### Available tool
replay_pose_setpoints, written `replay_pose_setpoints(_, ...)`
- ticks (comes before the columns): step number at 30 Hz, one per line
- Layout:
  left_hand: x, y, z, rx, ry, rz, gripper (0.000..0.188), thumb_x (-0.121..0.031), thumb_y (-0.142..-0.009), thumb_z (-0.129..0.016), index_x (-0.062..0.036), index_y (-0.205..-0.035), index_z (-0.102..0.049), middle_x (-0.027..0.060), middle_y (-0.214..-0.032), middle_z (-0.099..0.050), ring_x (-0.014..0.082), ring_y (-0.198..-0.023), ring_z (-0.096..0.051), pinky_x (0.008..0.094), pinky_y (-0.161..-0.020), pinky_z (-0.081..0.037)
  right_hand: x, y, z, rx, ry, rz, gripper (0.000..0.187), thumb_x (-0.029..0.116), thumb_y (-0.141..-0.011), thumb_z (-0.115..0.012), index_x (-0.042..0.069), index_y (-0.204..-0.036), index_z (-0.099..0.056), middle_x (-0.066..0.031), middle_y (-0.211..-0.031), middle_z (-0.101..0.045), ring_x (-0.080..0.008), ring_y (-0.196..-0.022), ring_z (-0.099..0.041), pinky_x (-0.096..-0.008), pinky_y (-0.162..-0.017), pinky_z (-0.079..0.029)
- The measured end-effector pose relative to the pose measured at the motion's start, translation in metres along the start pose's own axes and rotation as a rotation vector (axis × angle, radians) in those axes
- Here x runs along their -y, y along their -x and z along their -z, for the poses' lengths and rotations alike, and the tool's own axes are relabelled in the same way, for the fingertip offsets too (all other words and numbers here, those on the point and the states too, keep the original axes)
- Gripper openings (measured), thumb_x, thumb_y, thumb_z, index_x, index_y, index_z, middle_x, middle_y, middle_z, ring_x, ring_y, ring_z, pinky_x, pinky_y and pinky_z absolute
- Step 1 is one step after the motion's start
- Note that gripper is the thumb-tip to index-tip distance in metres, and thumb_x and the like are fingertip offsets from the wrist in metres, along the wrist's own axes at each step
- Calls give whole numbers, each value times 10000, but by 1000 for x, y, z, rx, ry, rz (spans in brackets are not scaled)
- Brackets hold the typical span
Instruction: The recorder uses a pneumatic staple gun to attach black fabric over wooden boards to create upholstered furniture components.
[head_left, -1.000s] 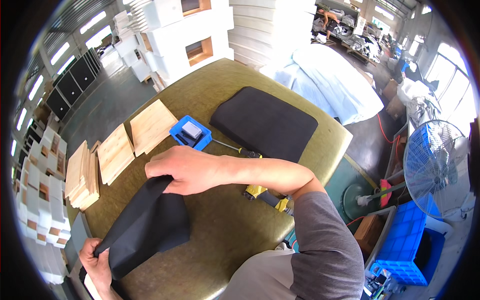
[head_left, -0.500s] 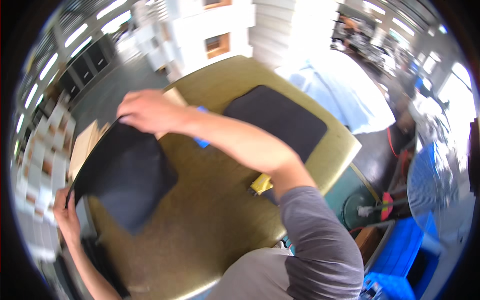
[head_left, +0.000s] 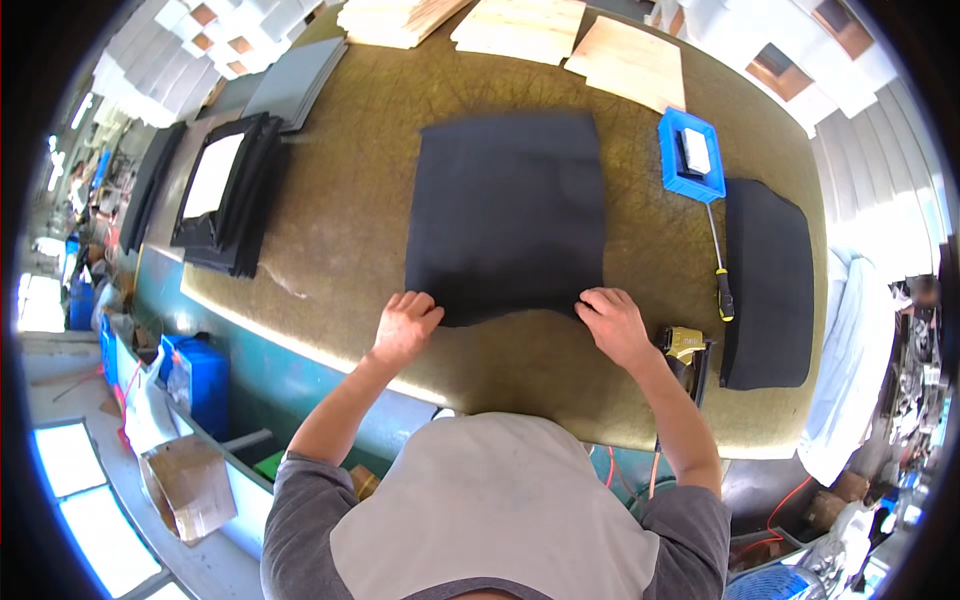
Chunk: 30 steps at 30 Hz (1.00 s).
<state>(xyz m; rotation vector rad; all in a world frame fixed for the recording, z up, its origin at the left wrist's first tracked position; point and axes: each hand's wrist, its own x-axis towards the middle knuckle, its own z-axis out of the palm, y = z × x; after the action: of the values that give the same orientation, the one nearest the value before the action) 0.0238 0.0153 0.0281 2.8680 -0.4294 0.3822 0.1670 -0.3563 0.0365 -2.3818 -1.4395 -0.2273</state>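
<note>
A square sheet of black fabric (head_left: 508, 210) lies on the olive-brown covered table in front of me. My left hand (head_left: 407, 325) pinches its near left corner, and my right hand (head_left: 612, 322) pinches the near right corner. Between the two hands the near edge bows and ripples slightly, while the far part rests flat. Just right of my right hand, partly behind my forearm, is a yellow and black staple gun (head_left: 685, 345). Beyond it lies a screwdriver (head_left: 722, 280) with a yellow and black handle.
A blue tray (head_left: 690, 185) holds small white and black items. At the right edge sits a black padded panel (head_left: 770, 285). Plywood sheets (head_left: 630, 62) line the far side. On the left are stacked black panels (head_left: 255, 200) and grey boards (head_left: 295, 85).
The black fabric was held up at the left and now lies spread before me. My right arm has drawn back from reaching across; both hands now grip the near corners. My view has turned left.
</note>
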Motion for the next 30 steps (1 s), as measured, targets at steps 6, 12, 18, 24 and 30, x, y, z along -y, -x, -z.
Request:
replay_pose_setpoints(6, -21, 18, 0, 39, 31, 4, 301, -7, -691, -700, -81, -983, -715, 51, -919, -598, 245, -866, -612, 387, -771, -486, 12, 29, -10, 71, 47, -78, 286, 32, -781, -655, 56, -1061, -709, -68, -1135, -638, -256, -1104, -630, -418, -970, -509)
replay_pose_setpoints(12, -49, 8, -2, 82, 84, -67, 323, 21, -688, -698, -65, -999, -715, 56, -926, -604, 244, -852, -609, 388, -764, -487, 15, 61, 14, 79, 116, -166, 305, 26, -776, -645, 38, -1075, -704, -86, -1131, -638, -274, -1097, -631, -429, -960, -513)
replay_pose_setpoints(18, -62, 6, -4, 247, 19, -125, 223, -17, -693, -704, -74, -907, -687, 59, -884, -583, 236, -837, -606, 368, -762, -483, 27, 85, 10, 92, 90, -244, 334, 24, -779, -640, 12, -1109, -696, -113, -1181, -641, -289, -1128, -626, -436, -978, -508)
replay_pose_setpoints(24, -78, -9, 18, 548, -144, -129, 110, -56, -744, -707, -101, -828, -654, 61, -871, -614, 230, -846, -632, 359, -755, -480, 27, 90, 11, 96, 92, -245, 376, 45, -813, -627, 2, -1183, -678, -148, -1285, -626, -306, -1211, -604, -442, -1024, -492)
replay_pose_setpoints(30, -125, -89, 38, 608, 268, -152, 55, -126, -839, -724, -83, -849, -693, 81, -850, -683, 281, -824, -677, 402, -751, -502, 35, 122, 23, 155, 150, -351, 411, 184, -880, -639, 56, -1270, -649, -137, -1411, -580, -303, -1323, -543, -492, -1105, -434)
